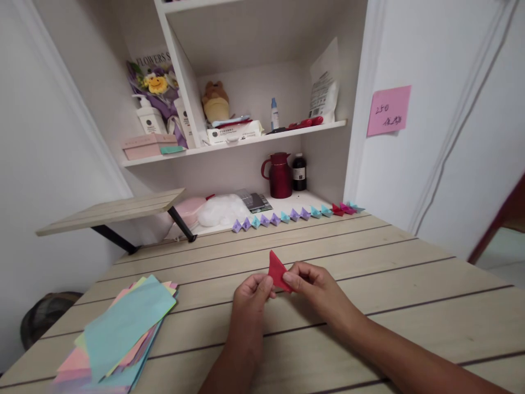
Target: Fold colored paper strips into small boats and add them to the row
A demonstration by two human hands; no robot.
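Note:
A red folded paper triangle (278, 269) is held just above the wooden table (369, 257), point up. My left hand (251, 298) pinches its lower left corner. My right hand (312, 283) pinches its lower right edge with thumb and fingers closed. A stack of coloured paper sheets (123, 331), light blue on top, lies at the table's left front. A row of several small folded paper pieces (295, 214), purple, teal and red, lines the table's far edge.
Behind the table stands a white shelf unit with a dark red jug (280, 175), a dark bottle (299, 172), a plush toy (215, 102), lotion bottles and boxes. A small raised wooden shelf (115, 210) juts out at the left. A pink sticky note (388, 110) hangs on the right wall.

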